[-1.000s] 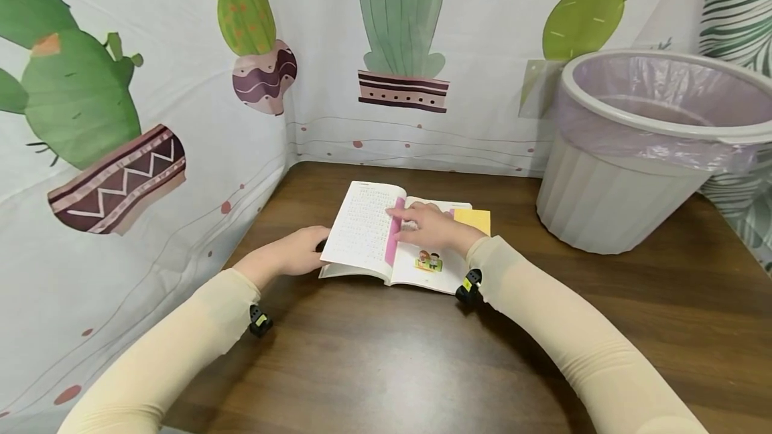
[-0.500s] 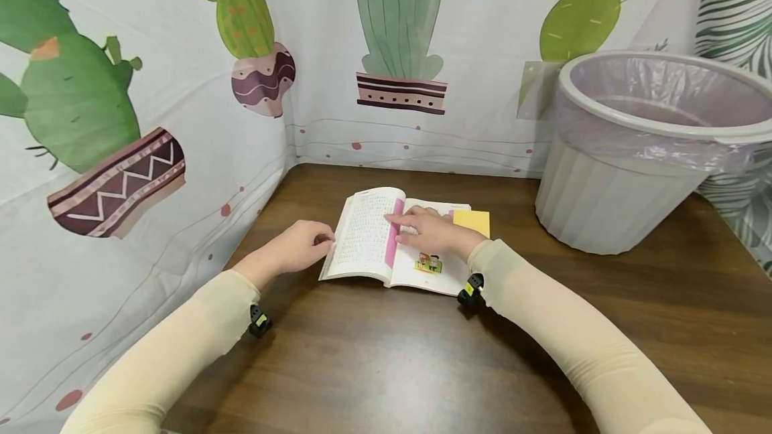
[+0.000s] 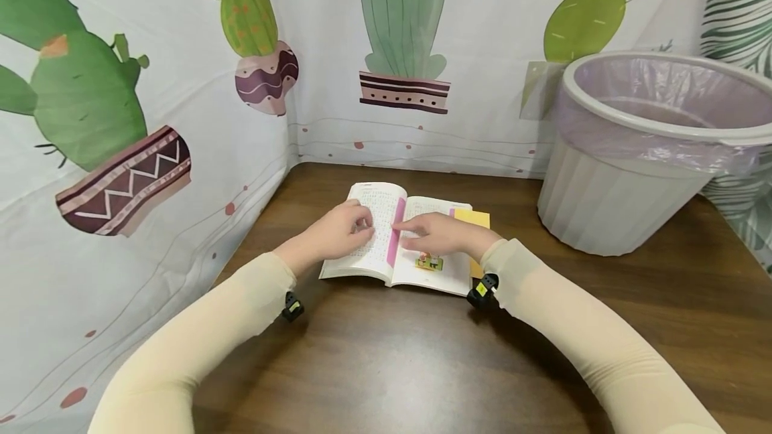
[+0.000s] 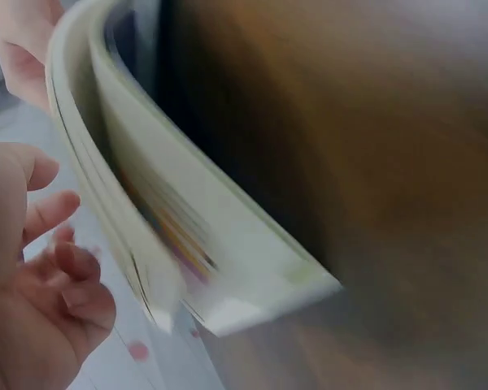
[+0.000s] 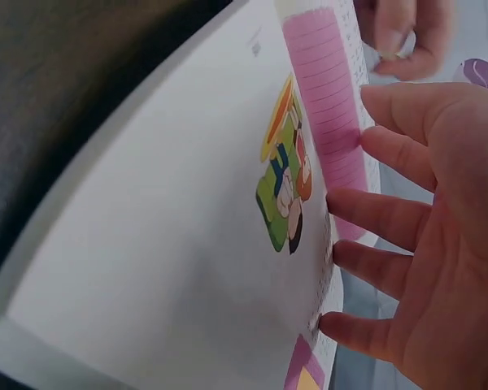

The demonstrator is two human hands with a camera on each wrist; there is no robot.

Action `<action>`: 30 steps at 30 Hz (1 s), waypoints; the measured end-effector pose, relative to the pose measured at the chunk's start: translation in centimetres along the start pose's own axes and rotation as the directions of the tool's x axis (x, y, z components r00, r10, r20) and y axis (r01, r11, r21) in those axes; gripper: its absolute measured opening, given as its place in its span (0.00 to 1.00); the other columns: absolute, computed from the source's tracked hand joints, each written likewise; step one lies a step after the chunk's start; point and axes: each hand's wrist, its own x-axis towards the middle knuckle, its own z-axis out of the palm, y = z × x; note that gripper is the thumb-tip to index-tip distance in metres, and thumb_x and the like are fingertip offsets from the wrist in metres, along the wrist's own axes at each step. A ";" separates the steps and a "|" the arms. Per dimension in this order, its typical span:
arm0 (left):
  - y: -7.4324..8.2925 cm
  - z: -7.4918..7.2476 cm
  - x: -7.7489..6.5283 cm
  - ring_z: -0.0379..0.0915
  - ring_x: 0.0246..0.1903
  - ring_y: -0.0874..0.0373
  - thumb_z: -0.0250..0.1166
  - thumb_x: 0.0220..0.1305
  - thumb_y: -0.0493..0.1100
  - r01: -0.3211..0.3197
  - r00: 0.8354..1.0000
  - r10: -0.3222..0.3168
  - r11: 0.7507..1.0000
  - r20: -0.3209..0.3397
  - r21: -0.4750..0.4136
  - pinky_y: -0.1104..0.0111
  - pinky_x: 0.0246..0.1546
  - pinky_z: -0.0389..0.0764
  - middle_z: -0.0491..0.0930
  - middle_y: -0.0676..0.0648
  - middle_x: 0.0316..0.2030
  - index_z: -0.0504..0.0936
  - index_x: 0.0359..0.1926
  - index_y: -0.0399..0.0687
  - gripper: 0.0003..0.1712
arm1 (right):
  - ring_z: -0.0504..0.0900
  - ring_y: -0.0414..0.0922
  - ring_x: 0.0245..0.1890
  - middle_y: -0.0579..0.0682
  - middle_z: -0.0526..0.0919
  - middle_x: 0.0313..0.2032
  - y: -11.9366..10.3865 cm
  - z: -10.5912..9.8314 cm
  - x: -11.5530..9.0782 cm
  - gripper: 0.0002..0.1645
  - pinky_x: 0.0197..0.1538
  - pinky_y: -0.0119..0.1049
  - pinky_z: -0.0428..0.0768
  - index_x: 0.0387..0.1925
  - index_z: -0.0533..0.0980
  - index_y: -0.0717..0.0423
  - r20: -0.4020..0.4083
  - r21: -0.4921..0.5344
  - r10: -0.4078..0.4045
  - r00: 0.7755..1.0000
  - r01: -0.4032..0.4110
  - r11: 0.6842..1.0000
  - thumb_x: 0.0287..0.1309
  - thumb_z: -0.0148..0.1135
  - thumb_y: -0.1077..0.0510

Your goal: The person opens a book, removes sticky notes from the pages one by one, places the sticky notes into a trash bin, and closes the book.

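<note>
Inward over the book (image 3: 391, 257) came my left grip (image 3: 338, 232) (loose, empty, like my spread right grip (image 3: 441, 233)); dragging could crease pages (image 3: 376, 252).

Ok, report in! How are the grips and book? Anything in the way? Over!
Left grip over left page, loosely curled, holding nothing. Right grip touching open book. Both partly cover it; nothing else seen blocking.
</note>
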 end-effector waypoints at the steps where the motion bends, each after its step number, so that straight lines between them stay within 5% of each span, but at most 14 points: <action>1: 0.5 0.0 0.7 0.72 0.33 0.57 0.63 0.69 0.46 -0.010 1.000 0.010 1.000 0.018 -0.014 0.64 0.37 0.76 0.77 0.49 0.33 0.82 0.36 0.50 0.06 | 0.70 0.52 0.74 0.53 0.73 0.72 -0.1 -0.1 -0.1 0.31 0.76 0.50 0.67 0.75 0.68 0.40 0.002 -0.005 -0.012 1.000 0.012 1.000 0.74 0.57 0.45; 6: 2.5 -0.1 3.8 0.73 0.31 0.60 0.61 0.72 0.47 -0.016 0.992 0.029 0.994 0.124 -0.104 0.67 0.35 0.76 0.81 0.53 0.28 0.84 0.37 0.51 0.08 | 0.75 0.53 0.71 0.54 0.78 0.68 -0.2 -0.6 -0.7 0.28 0.74 0.50 0.71 0.71 0.73 0.51 0.005 -0.032 -0.092 0.996 0.092 0.995 0.74 0.57 0.48; 18: 4.3 1.4 9.9 0.79 0.55 0.56 0.59 0.74 0.52 0.051 0.964 -0.021 0.993 0.266 -0.106 0.59 0.61 0.79 0.86 0.49 0.51 0.85 0.53 0.48 0.17 | 0.82 0.51 0.52 0.52 0.87 0.54 3.3 -3.3 -3.1 0.27 0.60 0.48 0.79 0.60 0.81 0.56 -0.068 0.001 -0.075 0.995 0.075 0.997 0.62 0.68 0.50; 24: 5.0 2.6 11.9 0.77 0.56 0.54 0.59 0.75 0.54 0.094 0.950 -0.063 0.992 0.306 -0.085 0.58 0.63 0.78 0.84 0.48 0.53 0.83 0.57 0.48 0.20 | 0.80 0.57 0.61 0.55 0.85 0.58 6.1 -4.8 -3.9 0.29 0.64 0.57 0.79 0.63 0.80 0.54 -0.041 0.015 0.065 0.997 -0.065 0.998 0.64 0.68 0.47; 30: 5.7 3.5 12.7 0.77 0.51 0.56 0.58 0.75 0.55 0.122 0.942 -0.085 0.988 0.326 -0.096 0.58 0.61 0.79 0.84 0.48 0.52 0.83 0.57 0.48 0.21 | 0.79 0.60 0.63 0.61 0.81 0.63 8.7 -5.3 -4.6 0.32 0.65 0.59 0.78 0.65 0.77 0.56 -0.073 0.049 0.205 0.976 -0.202 0.978 0.63 0.69 0.47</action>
